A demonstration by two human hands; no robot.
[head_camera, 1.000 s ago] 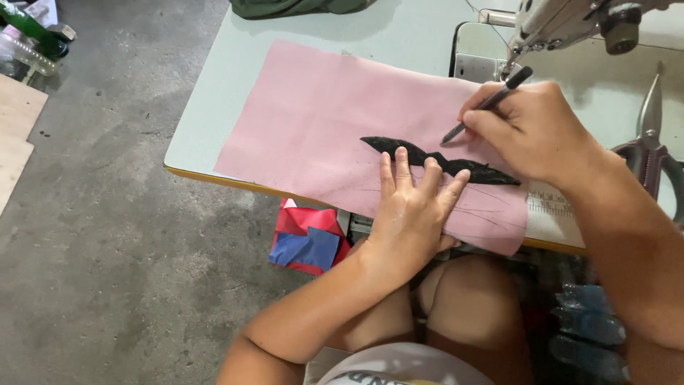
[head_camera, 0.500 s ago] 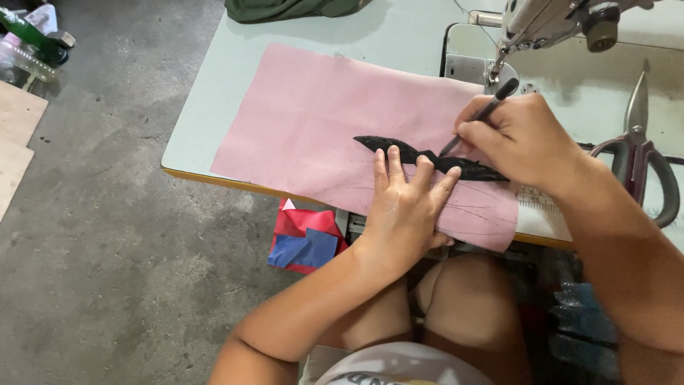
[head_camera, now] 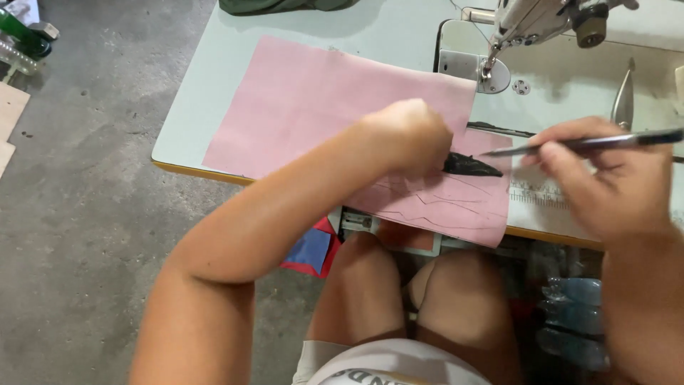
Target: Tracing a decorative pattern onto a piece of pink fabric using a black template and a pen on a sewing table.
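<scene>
Two hands are at work over a sheet of pink cloth (head_camera: 320,107) that lies flat on our pale green table (head_camera: 206,93), its near edge hanging a little past the table's front. Our left hand (head_camera: 410,135) comes across from the left and rests on a black cut-out shape (head_camera: 470,166), pressing it down on the cloth; only the pointed right end of the shape shows past the knuckles, and we cannot tell how the fingers underneath are spread. Our right hand (head_camera: 605,178) pinches a pen (head_camera: 584,144) between thumb and fingers, held nearly level, its tip just beside the right point of the black shape and above the cloth. Thin drawn lines cross the pink cloth below the shape. Behind the hands stands the sewing machine (head_camera: 541,21), and a pair of scissors (head_camera: 623,100) lies on the table near our right hand. A dark green cloth (head_camera: 285,6) sits at the table's far edge.
</scene>
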